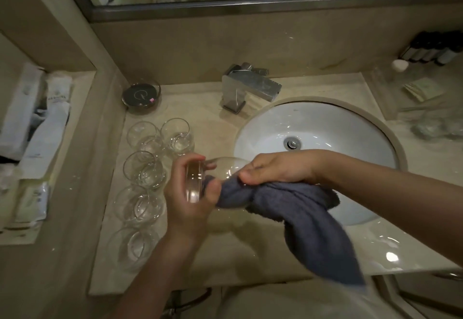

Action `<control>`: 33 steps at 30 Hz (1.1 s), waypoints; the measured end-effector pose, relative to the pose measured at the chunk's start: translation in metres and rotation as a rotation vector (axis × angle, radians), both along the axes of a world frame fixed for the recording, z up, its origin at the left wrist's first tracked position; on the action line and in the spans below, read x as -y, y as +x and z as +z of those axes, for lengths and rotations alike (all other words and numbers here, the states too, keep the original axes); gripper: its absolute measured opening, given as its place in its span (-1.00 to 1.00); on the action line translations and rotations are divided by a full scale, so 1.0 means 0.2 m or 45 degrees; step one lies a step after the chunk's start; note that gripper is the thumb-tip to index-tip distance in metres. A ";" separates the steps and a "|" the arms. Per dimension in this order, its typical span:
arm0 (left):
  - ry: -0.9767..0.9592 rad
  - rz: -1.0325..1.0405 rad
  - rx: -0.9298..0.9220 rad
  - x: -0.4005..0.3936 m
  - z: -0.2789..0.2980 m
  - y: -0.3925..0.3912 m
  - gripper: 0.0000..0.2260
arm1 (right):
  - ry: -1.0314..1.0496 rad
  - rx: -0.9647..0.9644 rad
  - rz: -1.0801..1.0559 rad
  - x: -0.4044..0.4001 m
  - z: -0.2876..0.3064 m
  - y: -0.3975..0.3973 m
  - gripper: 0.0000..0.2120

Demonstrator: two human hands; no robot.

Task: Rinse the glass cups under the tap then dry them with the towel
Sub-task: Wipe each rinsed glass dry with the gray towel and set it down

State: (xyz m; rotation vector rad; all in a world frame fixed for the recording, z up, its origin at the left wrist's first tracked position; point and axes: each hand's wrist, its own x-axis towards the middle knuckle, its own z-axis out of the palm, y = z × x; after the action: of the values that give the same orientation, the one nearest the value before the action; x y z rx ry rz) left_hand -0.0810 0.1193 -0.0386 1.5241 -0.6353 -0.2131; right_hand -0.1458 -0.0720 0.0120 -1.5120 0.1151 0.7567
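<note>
Dim, warm light falls on a beige stone counter that fills the middle of the frame. A round white basin is sunk into it at centre right. A framed mirror runs along the top edge above a beige wall. At left, a recessed shelf is cut into the wall.

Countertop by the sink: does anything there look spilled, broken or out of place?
Nothing looks broken or spilled. Five glass cups stand upright left of the sink. The left hand holds a sixth cup on its side while the right hand works the grey towel at it. The tap shows no running water.
</note>
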 end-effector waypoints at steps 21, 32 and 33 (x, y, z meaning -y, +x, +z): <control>0.313 0.100 -0.624 0.03 0.12 0.11 -0.72 | -0.346 0.334 0.028 -0.12 0.04 0.00 -0.68; 0.291 -0.476 -0.346 -0.05 0.18 0.26 -0.63 | 0.063 0.019 -0.064 -0.02 0.03 0.02 -0.38; 0.426 -0.584 -0.488 -0.05 0.21 0.30 -0.56 | 0.036 0.047 -0.040 -0.03 0.04 0.03 -0.50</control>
State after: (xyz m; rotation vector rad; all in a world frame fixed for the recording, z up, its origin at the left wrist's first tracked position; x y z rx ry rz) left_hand -0.0211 0.1283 0.0026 1.5758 -0.6521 -0.9782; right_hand -0.1404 -0.0658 0.0204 -1.4931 0.0998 0.7022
